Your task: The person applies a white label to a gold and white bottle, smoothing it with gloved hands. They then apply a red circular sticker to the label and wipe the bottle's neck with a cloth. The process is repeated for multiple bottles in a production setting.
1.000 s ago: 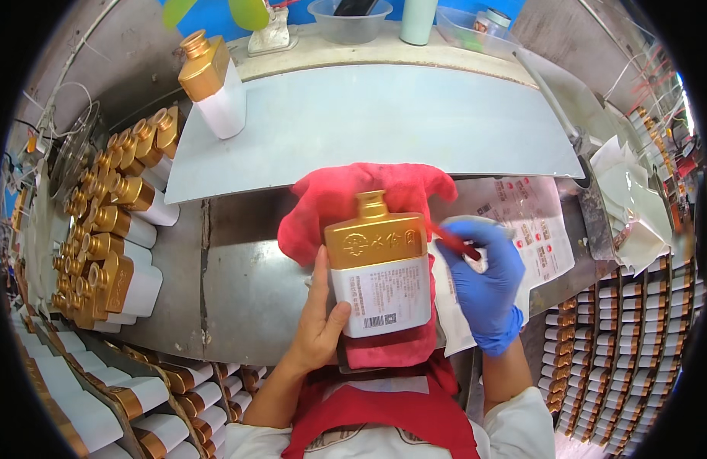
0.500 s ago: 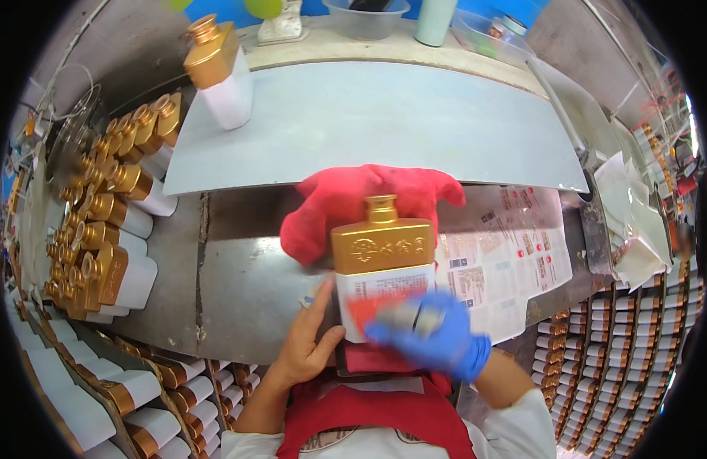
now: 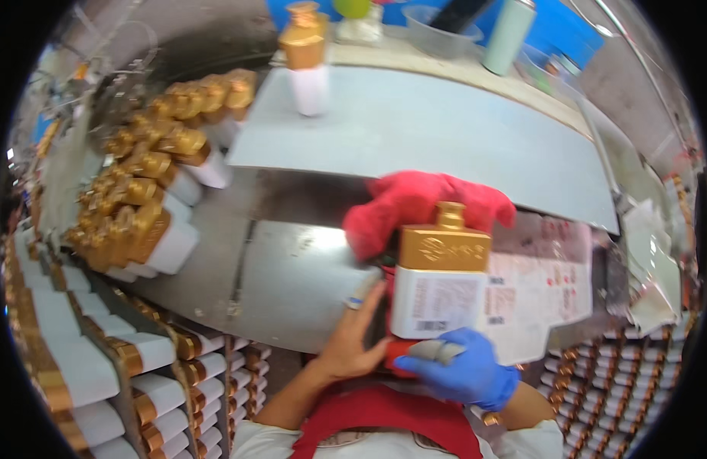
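Observation:
A flat bottle [image 3: 439, 302] with a gold shoulder and neck and a white body lies face up, its body bearing a printed label. Under its neck end is a bunched red cloth [image 3: 418, 200]. My left hand [image 3: 355, 336], bare with a wrap and a ring on one finger, rests open beside the bottle's left edge, fingers stretched forward. At the bottle's base my right hand [image 3: 468, 367], in a blue glove with grey finger covers, is closed on a flat red piece [image 3: 401, 356]. My fingers hide most of that piece, and its kind is unclear.
Printed label sheets [image 3: 537, 275] lie right of the bottle. A grey board [image 3: 445, 130] spans the far side, with one gold-and-white bottle [image 3: 307, 69] standing on it. Several more bottles [image 3: 151, 206] crowd the left. Racks of bottles [image 3: 621, 382] stand low on both sides.
The view has shifted, so the scene sits further right. My right hand has moved from the label down to the bottle's base, taking the red piece along. My left hand stays beside the bottle.

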`<state>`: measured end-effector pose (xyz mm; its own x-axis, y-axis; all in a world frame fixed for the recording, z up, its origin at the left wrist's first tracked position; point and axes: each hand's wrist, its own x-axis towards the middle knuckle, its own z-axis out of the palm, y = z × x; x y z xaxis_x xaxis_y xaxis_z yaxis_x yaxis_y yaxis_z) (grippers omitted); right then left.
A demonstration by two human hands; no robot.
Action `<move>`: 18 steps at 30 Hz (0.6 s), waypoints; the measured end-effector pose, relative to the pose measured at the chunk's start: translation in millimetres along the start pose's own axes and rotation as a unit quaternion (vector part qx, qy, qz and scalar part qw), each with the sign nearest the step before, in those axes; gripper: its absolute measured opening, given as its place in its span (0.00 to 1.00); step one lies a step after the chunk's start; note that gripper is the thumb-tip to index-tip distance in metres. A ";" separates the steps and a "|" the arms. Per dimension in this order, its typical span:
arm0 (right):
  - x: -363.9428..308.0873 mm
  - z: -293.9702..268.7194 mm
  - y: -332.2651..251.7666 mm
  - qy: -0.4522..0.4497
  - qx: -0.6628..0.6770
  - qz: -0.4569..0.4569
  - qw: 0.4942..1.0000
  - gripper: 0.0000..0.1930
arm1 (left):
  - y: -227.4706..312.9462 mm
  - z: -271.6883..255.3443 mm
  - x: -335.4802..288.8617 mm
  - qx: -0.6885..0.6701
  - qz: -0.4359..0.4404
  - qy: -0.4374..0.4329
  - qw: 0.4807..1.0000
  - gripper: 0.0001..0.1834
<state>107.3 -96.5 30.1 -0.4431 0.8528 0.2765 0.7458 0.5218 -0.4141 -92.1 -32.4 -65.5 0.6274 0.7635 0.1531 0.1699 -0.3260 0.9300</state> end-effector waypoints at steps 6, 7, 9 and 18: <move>39.2 4.7 25.6 0.122 -0.141 -0.014 0.982 0.12 | -4.2 5.9 6.5 0.003 0.057 0.022 0.998 0.44; 28.9 14.3 18.5 0.103 -0.155 -0.046 0.981 0.12 | -4.3 4.7 3.5 0.008 0.045 0.026 0.999 0.44; 11.9 23.7 6.6 0.040 -0.124 -0.084 0.988 0.11 | -15.8 10.1 -1.4 0.005 0.037 0.035 0.999 0.44; -34.9 0.8 6.3 0.094 0.031 -0.003 0.995 0.17 | -5.7 29.8 10.5 0.037 0.010 0.033 0.999 0.50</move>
<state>127.1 -123.0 17.1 -0.3417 0.8337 0.4339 0.7091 0.5317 -0.4631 -63.9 -39.1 -79.1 0.5797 0.7910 0.1957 0.2149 -0.3801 0.8996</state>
